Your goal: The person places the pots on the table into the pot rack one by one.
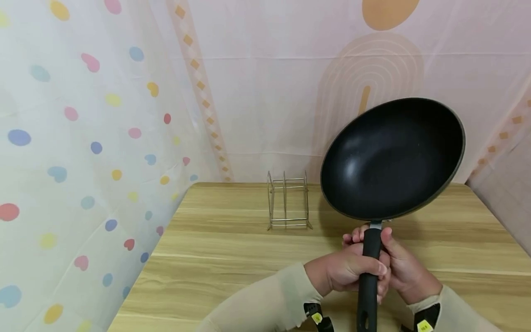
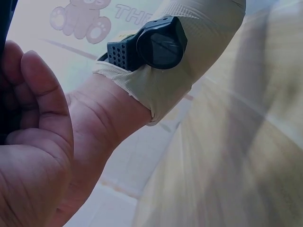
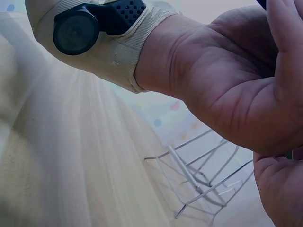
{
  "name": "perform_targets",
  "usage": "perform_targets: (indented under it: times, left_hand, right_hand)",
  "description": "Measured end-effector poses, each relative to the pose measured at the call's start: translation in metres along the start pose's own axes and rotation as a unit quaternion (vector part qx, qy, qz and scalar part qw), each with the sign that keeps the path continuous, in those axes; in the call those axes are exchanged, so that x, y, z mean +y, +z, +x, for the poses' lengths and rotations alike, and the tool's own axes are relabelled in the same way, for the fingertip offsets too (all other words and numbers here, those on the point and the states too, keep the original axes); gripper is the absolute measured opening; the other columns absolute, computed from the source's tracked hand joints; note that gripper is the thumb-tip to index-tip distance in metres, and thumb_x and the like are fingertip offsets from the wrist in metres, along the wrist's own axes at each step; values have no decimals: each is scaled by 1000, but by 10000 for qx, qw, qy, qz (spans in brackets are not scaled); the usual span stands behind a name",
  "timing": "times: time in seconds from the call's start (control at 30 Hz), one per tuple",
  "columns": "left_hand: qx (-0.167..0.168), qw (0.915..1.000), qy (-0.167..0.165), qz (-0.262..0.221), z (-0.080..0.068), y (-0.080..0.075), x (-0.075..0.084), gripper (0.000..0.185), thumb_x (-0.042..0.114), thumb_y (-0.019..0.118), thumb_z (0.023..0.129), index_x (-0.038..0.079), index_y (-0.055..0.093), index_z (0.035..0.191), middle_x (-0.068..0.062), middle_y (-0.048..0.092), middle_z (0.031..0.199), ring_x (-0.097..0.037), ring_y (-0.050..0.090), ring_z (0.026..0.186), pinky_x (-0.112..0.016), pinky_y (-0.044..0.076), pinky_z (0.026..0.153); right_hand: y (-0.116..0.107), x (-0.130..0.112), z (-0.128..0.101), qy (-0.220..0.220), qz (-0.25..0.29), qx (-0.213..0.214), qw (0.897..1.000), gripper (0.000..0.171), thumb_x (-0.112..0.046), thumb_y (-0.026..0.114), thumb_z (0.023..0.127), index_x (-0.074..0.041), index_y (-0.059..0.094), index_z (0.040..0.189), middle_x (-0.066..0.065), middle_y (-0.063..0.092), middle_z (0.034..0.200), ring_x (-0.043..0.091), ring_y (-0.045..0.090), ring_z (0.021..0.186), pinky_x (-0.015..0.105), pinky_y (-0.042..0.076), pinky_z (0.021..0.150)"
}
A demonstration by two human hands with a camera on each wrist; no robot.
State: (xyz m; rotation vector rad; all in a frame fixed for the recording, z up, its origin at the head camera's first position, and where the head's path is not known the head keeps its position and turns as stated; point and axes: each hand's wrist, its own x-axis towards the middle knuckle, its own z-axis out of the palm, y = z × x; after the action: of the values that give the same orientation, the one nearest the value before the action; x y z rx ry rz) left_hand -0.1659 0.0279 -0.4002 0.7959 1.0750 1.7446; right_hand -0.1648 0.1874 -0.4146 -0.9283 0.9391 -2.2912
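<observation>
Gripping the matte black handle (image 1: 368, 272), left hand (image 1: 352, 272) and right hand (image 1: 408, 272) wrap a round, smooth-bowled frying pan (image 1: 392, 159) above the wood-grain table (image 1: 232, 258), near a wire rack (image 1: 288, 200).

"THE" on the backdrop (image 2: 132, 14)

Beige sleeves (image 1: 274, 299), black wristbands (image 1: 317, 318)
</observation>
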Motion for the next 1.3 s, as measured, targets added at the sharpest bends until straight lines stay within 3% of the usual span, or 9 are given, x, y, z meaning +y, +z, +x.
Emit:
perform_targets:
  times: [0.23,0.53,0.9,1.3]
  left_hand:
    - [-99,9999,107,52,-6,-3,10,28,-3,34,94,9,49,75,3,61,61,-11,61,55,-26,56,61]
    - [-111,9990,189,402,-16,-11,19,18,1,40,89,11,47,76,4,62,64,-8,63,57,-24,59,63]
    - [-112,9964,260,798,-35,-24,25,11,5,45,82,8,46,72,4,64,64,-8,63,59,-25,59,64]
    - [-214,9946,239,989,-52,-34,25,8,5,46,82,6,43,74,4,67,67,-8,66,61,-25,59,66]
  right_hand:
    - [3,-6,8,227,-301,225,9990,51,-48,33,111,-13,69,119,0,70,126,15,61,124,31,43,113]
    - [3,-7,24,160,-757,239,9967,42,-41,38,113,-16,72,118,-2,71,122,15,61,123,31,43,113]
    - [17,-2,45,216,-1620,677,9842,26,-34,55,110,-19,75,112,-8,74,113,13,63,116,29,44,108]
    - [26,10,58,105,-2033,918,9748,16,-31,62,107,-19,74,105,-8,74,106,16,63,113,29,47,103]
